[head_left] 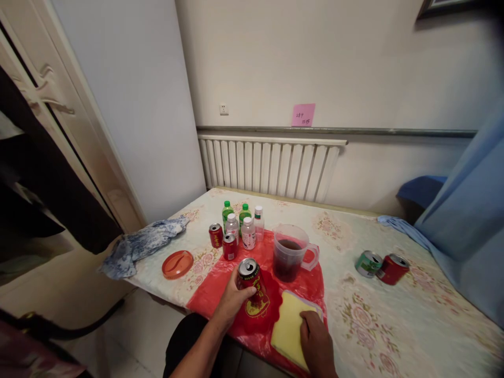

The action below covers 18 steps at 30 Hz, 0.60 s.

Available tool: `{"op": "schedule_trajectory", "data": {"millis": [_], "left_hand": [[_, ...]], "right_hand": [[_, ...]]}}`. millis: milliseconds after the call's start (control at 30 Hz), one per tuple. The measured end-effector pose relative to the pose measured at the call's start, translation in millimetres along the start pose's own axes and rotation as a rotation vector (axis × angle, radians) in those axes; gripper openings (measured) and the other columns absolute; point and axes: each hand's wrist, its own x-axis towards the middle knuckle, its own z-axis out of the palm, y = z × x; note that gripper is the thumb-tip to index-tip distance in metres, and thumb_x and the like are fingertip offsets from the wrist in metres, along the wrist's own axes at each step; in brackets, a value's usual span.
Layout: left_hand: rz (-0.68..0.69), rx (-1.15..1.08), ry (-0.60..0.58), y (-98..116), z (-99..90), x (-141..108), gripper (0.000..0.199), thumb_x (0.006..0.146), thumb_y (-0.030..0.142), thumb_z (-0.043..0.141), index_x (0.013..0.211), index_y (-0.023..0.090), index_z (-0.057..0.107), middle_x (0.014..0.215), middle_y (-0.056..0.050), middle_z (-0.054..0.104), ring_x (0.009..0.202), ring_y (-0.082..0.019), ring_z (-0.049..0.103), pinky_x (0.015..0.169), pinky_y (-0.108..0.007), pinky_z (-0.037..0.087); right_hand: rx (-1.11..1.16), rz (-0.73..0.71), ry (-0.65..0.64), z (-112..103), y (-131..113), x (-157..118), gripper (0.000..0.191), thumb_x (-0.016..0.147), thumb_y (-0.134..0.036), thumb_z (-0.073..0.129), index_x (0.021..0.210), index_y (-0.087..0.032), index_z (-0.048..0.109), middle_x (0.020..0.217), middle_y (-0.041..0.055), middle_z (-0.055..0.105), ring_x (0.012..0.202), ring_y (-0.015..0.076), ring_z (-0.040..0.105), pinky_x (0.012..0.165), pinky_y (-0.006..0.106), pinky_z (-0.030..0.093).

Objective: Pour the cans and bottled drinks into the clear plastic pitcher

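My left hand (233, 298) is wrapped round a red drink can (252, 278) with yellow lettering; its top is opened. The can stands upright over a red plastic sheet (210, 291); whether its base touches the sheet I cannot tell. Fingers curled, my right hand (316, 338) grips a folded yellow cloth (286, 328) lying at the near edge. Behind the cloth, a clear jug (287, 262) holds dark brown liquid, its handle pointing right. Beyond my left hand are two smaller red cans, one the near red can (230, 248), the other the far red can (216, 235).
Several bottles with green or white caps, including a white-capped bottle (248, 234), stand behind the cans. An orange-red lid (177, 264) and a blue-patterned cloth (147, 244) lie left. A green can (369, 264) and another red can (394, 269) sit right. A radiator (271, 165) lines the wall.
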Motion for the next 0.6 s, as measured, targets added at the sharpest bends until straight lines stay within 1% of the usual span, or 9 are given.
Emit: {"op": "schedule_trajectory", "data": {"millis": [233,367,600], "left_hand": [[0.060,0.107,0.037,-8.0,-6.8,1.2,0.076,0.053,0.010,0.085,0.125,0.018,0.061,0.130,-0.012,0.067,0.130,-0.037,0.054,0.117,-0.049,0.034],[0.042,0.111,0.066,-11.0,-9.9,1.3,0.077,0.052,0.008,0.086,0.125,0.018,0.062,0.128,-0.012,0.069,0.129,-0.038,0.055,0.116,-0.049,0.035],[0.055,0.111,0.057,-15.3,-14.6,-0.5,0.073,0.055,0.014,0.088,0.123,0.018,0.063,0.124,-0.012,0.071,0.127,-0.038,0.056,0.114,-0.049,0.038]], "right_hand": [[-0.015,0.002,-0.008,0.7,1.0,-0.1,0.020,0.090,-0.021,0.044,0.094,-0.020,0.064,0.087,0.0071,0.071,0.080,0.0230,0.070,0.073,0.036,0.057],[-0.013,-0.006,0.003,1.3,1.4,0.0,0.020,0.089,-0.022,0.045,0.094,-0.021,0.064,0.088,0.0073,0.071,0.080,0.0235,0.070,0.073,0.036,0.057],[-0.013,-0.004,0.008,0.5,0.2,-0.5,0.020,0.090,-0.022,0.044,0.095,-0.021,0.063,0.088,0.0075,0.072,0.081,0.0234,0.070,0.073,0.036,0.057]]}}
